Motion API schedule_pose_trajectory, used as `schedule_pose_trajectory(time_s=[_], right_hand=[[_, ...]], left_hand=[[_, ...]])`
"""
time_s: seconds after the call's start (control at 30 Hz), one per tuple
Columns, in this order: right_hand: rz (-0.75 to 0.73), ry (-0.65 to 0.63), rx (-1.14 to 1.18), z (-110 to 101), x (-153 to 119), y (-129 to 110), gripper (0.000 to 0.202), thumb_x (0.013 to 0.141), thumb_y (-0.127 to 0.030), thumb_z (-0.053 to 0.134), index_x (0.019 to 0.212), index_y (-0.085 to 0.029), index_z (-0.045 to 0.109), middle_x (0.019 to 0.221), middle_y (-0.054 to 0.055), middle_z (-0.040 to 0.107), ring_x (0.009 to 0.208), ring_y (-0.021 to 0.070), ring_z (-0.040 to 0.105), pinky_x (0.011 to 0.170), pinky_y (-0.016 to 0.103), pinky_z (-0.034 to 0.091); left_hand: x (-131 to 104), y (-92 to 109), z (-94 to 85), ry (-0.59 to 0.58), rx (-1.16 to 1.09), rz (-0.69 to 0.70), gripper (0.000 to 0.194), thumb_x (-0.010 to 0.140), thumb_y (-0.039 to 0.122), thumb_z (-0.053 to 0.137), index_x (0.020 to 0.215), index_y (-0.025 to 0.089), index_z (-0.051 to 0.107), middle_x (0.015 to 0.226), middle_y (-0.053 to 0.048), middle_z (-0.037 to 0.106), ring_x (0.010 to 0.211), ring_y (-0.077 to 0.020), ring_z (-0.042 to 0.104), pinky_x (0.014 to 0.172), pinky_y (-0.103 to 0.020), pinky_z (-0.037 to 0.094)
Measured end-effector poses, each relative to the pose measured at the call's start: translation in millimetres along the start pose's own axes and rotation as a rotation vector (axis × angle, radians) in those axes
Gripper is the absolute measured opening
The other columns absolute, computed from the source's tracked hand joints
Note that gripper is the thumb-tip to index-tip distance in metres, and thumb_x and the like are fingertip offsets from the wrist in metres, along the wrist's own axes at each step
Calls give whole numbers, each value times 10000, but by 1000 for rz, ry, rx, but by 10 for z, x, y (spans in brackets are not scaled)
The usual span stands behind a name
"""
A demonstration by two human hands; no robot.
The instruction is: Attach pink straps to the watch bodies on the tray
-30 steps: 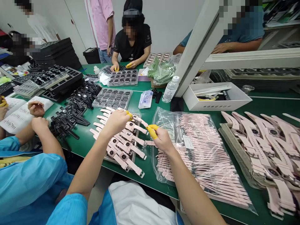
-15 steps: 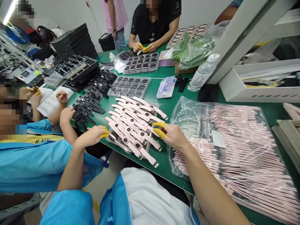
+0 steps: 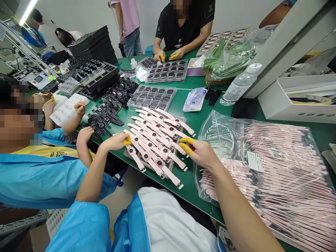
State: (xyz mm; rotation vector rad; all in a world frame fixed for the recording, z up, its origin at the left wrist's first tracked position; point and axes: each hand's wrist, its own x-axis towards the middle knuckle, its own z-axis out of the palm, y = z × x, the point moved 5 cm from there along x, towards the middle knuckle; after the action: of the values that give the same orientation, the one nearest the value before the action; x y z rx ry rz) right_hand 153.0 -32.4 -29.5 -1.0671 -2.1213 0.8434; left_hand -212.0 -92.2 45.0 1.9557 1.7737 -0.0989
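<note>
Pink-strapped smartwatches (image 3: pixel 153 134) lie side by side in slanting rows on a clear plastic tray (image 3: pixel 170 164), backs facing up. Yellow finger cots cover fingertips on both my hands. My left hand (image 3: pixel 115 141) is closed at the tray's left edge, pinching the strap of the nearest-left watch (image 3: pixel 131 151); a bit of strap pokes out behind the fingers. At the right side, my right hand (image 3: pixel 202 153) has thumb and forefinger apart beside the strap ends, and I cannot tell whether they touch.
A clear bag of pink straps (image 3: pixel 283 175) covers the right side. Black watches (image 3: pixel 105 115) are heaped at left, near a co-worker's hand (image 3: pixel 85 134). Behind stand a tray of dark watch faces (image 3: pixel 152 97), a packet (image 3: pixel 194 99) and a water bottle (image 3: pixel 240 84). Another person works opposite.
The leftmost watch was tilted at the tray's edge and now lies flatter beside the others. My left hand has moved slightly up and inward; the view has shifted.
</note>
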Motion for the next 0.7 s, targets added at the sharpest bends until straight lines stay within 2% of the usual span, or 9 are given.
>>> schedule_pose_trajectory(time_s=[0.13,0.2,0.3,0.37,0.43,0.5,0.57,0.7], right_hand=[[-6,-4,-23,0,2,-16,416,974,-549,562,1036,-201,780,638,40,678,540,197,591,566,330,437],[-2,-22,-39,0,5,-25,426,981,-543,549,1064,-195,781,645,39,683,544,197,600,562,325,441],[10,-46,-58,-4,8,-32,437,986,-537,534,1070,-188,784,652,41,685,550,198,609,565,322,450],[17,-46,-64,-13,11,-30,436,986,-543,534,1040,-192,786,653,42,685,551,199,610,566,323,452],[25,-40,-61,-21,15,-22,435,985,-550,536,1022,-195,785,664,46,693,557,200,614,571,324,456],[34,-36,-52,-25,20,-8,440,986,-554,534,1027,-195,784,673,48,700,559,199,616,575,325,461],[43,-35,-46,-23,24,7,443,987,-557,533,1047,-196,783,689,48,710,563,197,619,579,325,465],[37,-33,-69,-11,26,17,438,985,-561,537,1035,-202,783,697,52,717,578,202,629,579,323,453]], left_hand=[[44,-59,-5,37,-14,44,184,945,365,550,857,219,618,896,-61,679,868,-233,594,807,-336,442],[54,-66,-6,71,24,64,211,955,379,557,852,213,636,897,-69,674,909,-247,588,917,-392,458],[-78,-22,-39,276,85,94,186,956,356,578,898,200,661,1038,-106,669,1041,-281,579,1091,-521,420],[-294,45,-7,429,85,121,183,944,283,579,1069,192,676,1223,-141,633,1187,-307,548,1135,-557,421],[-532,131,151,438,50,169,414,918,188,571,1328,211,616,1416,-154,554,1336,-315,494,1164,-550,443],[-715,201,399,352,41,200,619,898,148,584,1503,257,512,1558,-149,462,1456,-328,420,1200,-553,442],[-814,226,621,351,55,187,602,929,202,614,1519,266,515,1565,-159,462,1474,-353,403,1197,-574,452],[-772,253,934,526,61,137,546,983,343,627,1512,244,536,1561,-190,467,1467,-382,407,1203,-620,421]])
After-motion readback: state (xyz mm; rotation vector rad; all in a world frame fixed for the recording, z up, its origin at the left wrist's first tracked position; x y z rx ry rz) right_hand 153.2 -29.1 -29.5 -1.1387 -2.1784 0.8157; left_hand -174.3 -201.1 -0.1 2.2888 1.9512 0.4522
